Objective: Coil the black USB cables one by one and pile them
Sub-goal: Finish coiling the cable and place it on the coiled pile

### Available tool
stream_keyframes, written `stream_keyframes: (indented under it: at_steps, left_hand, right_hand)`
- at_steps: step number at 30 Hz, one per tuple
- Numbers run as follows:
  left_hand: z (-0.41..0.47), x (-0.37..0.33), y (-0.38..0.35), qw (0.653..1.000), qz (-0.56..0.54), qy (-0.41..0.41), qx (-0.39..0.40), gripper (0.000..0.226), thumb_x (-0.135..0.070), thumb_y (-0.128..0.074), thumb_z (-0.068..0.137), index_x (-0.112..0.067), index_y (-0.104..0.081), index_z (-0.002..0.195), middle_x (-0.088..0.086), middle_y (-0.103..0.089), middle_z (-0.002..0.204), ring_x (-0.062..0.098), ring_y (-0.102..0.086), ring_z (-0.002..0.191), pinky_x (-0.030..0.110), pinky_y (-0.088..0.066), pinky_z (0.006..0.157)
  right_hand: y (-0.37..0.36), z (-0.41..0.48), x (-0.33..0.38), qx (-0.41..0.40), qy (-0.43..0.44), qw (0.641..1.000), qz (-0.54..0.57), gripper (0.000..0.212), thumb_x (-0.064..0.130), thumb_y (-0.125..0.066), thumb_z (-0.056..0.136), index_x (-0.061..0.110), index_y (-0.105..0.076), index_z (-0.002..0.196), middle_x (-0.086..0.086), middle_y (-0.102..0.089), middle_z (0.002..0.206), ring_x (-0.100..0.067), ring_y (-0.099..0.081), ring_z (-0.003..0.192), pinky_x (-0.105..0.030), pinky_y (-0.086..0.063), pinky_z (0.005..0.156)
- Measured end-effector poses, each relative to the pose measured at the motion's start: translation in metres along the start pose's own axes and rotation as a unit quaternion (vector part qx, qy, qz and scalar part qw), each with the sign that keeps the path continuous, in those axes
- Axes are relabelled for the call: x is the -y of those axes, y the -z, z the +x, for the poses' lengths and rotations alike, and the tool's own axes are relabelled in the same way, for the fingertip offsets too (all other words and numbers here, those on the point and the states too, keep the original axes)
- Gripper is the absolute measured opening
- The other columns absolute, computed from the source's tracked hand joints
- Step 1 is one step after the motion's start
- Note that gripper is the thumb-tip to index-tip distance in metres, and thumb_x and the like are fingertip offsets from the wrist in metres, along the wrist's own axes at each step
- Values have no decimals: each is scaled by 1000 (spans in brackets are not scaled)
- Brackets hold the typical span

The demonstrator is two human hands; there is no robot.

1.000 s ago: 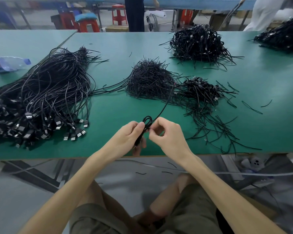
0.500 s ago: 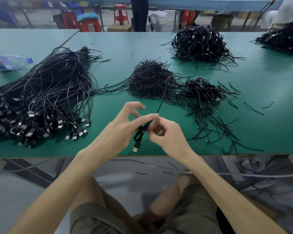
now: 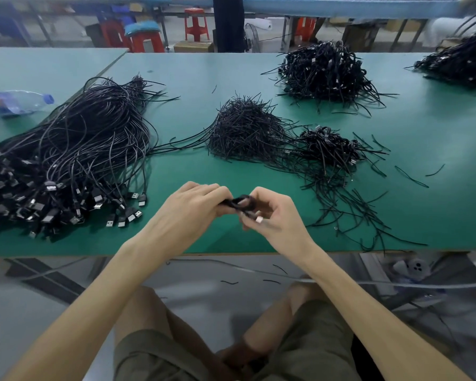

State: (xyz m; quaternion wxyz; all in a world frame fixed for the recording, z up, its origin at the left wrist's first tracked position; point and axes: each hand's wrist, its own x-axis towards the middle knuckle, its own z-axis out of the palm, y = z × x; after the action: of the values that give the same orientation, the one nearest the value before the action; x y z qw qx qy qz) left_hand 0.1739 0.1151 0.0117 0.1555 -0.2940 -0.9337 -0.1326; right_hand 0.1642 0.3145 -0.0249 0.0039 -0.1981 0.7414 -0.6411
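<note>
Both hands sat together over the near edge of the green counter (image 3: 193, 78). Left hand (image 3: 195, 207) was curled shut around one side of a small coiled black USB cable (image 3: 242, 202); right hand (image 3: 272, 215) pinched the other side, fingers bent around the loops. A pale connector tip (image 3: 258, 220) stuck out under the right fingers. Motion blur there, so the exact wrap count was unreadable, probably a few tight turns.

The coil was held just above the counter, not resting on it. Big bundle of uncoiled cables (image 3: 66, 160) lay to the left, USB plugs fanned toward the near edge. A heap of short black ties (image 3: 245, 130) sat centre, with a small pile of coiled cables (image 3: 330, 145) just right of it. A larger coiled pile (image 3: 324, 71) lay further back. Plastic bottle (image 3: 17, 103) lay on its side far left.
</note>
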Motion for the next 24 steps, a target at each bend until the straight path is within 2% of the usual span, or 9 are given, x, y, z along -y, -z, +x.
stream_keyframes:
  at_steps: [4,7,9,12,14,16,19,21,24]
  left_hand:
    - [0,-12,-7,981,-131,143,5,29,-50,-41,102,-23,-50,108,-7,-55,62,23,-53,61,38,-40,57]
    - [5,-26,-14,945,-247,215,4,18,-38,-45,105,-30,-41,121,2,-64,64,22,-57,56,40,-48,57]
    - [8,-32,-15,917,-339,211,8,21,-31,-42,108,-25,-40,128,-1,-66,63,18,-57,51,39,-51,59]
    - [9,-33,-13,881,-443,162,40,24,-19,-33,111,-14,-43,132,4,-67,65,28,-62,53,41,-55,66]
    - [10,-24,-11,892,-425,143,52,25,-12,-35,110,-12,-52,128,0,-65,68,26,-60,57,39,-53,64]
    - [11,-11,-10,939,-318,119,56,23,-13,-48,106,-18,-62,124,-7,-63,79,16,-57,69,39,-52,70]
    - [8,2,-9,989,-131,58,48,25,-32,-61,98,-23,-70,119,-3,-55,117,15,-49,104,31,-43,94]
    - [7,5,-9,991,-114,27,62,29,-38,-56,98,-22,-68,119,-4,-50,140,17,-45,124,30,-37,106]
    - [8,3,-8,979,-169,64,89,24,-38,-53,102,-21,-64,114,-9,-67,115,12,-60,106,38,-49,95]
  right_hand:
    - [-5,3,-1,-43,-5,998,45,12,2,-68,89,13,-71,85,-5,-66,69,-17,-60,63,-34,-51,66]
    - [-11,4,-8,-91,-29,992,88,14,-1,-68,91,10,-70,82,-6,-68,68,-18,-60,60,-29,-50,62]
    - [-15,3,-12,-98,-37,990,99,18,-1,-68,92,9,-65,77,-9,-68,66,-19,-60,60,-28,-50,61]
    - [-15,1,-14,-89,-36,991,94,24,0,-68,92,9,-60,72,4,-65,60,-9,-58,57,-20,-47,59]
    - [-10,0,-13,-74,-45,992,89,22,2,-68,92,11,-61,73,1,-66,62,-12,-58,57,-23,-48,58]
    - [-7,0,-13,-52,-56,994,84,19,-1,-66,90,10,-63,75,-9,-66,67,-18,-58,59,-30,-51,58]
    - [-8,1,-14,-41,-74,994,71,20,-9,-62,88,6,-62,75,-11,-63,67,-16,-55,56,-28,-50,59]
    - [-9,1,-14,-33,-88,991,94,22,-10,-61,88,7,-62,75,-8,-63,65,-15,-55,54,-25,-50,58]
    - [-9,-3,-15,-17,-94,989,116,20,-9,-62,89,6,-63,76,-7,-63,67,-17,-55,57,-23,-49,58]
